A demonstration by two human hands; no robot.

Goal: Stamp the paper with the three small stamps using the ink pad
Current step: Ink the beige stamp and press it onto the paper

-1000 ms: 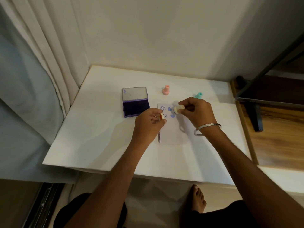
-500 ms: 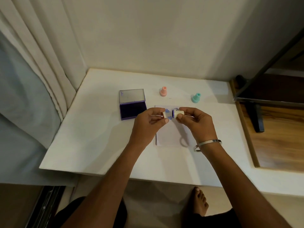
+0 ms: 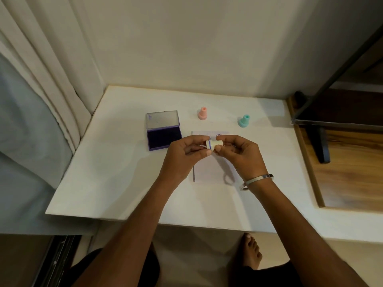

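Over the white paper [image 3: 209,170] I hold a small cream stamp [image 3: 217,144] sideways. My right hand [image 3: 242,154] pinches its body. My left hand [image 3: 184,156] pinches the cream cap [image 3: 208,144], which sits against the stamp's inked, blue-rimmed end. Blue stamp marks show at the paper's far edge; the hands hide part of the sheet. The open purple ink pad [image 3: 163,137] lies left of the paper with its lid tipped back. A pink stamp [image 3: 202,113] and a teal stamp [image 3: 244,121] stand upright beyond the paper, untouched.
The white table [image 3: 116,172] meets a wall at the back and a curtain [image 3: 51,90] on the left. A wooden shelf [image 3: 348,168] with a dark stand [image 3: 319,143] borders the right side. My bare foot [image 3: 251,251] shows under the near edge.
My right hand lifted the cream stamp off the paper and turned it sideways. My left hand brought the cap over, and the two pieces now meet.
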